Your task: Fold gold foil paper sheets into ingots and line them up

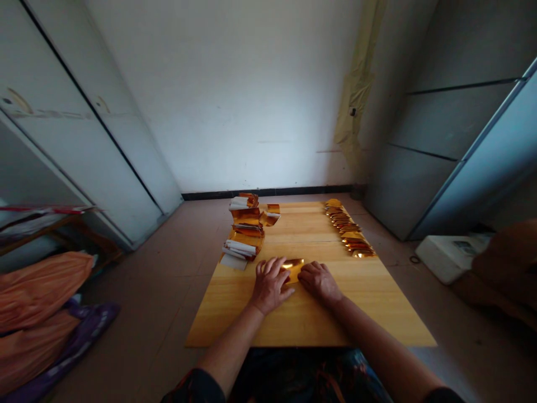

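Gold foil sheet (297, 270) near mid-surface (289, 324), between both hands. Left hand (269, 285) on its left end, fingers apart, thumb out. Right hand (321, 282) at its right edge, fingers bunched; can't tell if they pinch it, tips hidden. Gold-and-white sheet stacks (247, 228) far left, loose foil piece (271, 215) beside them. Folded foil row (351, 230) far right.
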Motion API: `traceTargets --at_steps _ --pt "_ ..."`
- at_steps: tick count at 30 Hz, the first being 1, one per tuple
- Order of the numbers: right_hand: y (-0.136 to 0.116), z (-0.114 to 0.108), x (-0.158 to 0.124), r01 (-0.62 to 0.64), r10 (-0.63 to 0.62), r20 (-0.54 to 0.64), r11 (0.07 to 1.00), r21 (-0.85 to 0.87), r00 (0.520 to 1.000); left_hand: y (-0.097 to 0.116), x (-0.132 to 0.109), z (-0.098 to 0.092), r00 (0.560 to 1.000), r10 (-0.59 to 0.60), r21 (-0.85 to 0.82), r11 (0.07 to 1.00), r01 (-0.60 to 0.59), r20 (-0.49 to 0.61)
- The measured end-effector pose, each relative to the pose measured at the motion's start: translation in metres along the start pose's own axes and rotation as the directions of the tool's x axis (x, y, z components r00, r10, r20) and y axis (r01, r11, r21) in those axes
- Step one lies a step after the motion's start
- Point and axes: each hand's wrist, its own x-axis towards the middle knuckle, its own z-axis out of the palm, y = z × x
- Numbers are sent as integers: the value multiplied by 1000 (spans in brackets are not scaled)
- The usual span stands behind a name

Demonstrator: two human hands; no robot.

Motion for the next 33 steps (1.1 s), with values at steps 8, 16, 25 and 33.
traceTargets --at_steps 8,16,25,33 --pt "3 -6 3 1 -2 20 998 63 1000 -5 2 7 998 -22 -41 999 25 63" --pt "9 3 2 25 -24 -17 997 68 1000 -9 3 14 995 -67 -71 995 72 72" --pt "3 -2 1 2 0 -23 997 77 1000 -5 5 9 996 -60 -47 997 63 71" --pt "7 0 1 -19 24 -31 990 142 999 -8 5 16 997 -74 -60 995 75 20"
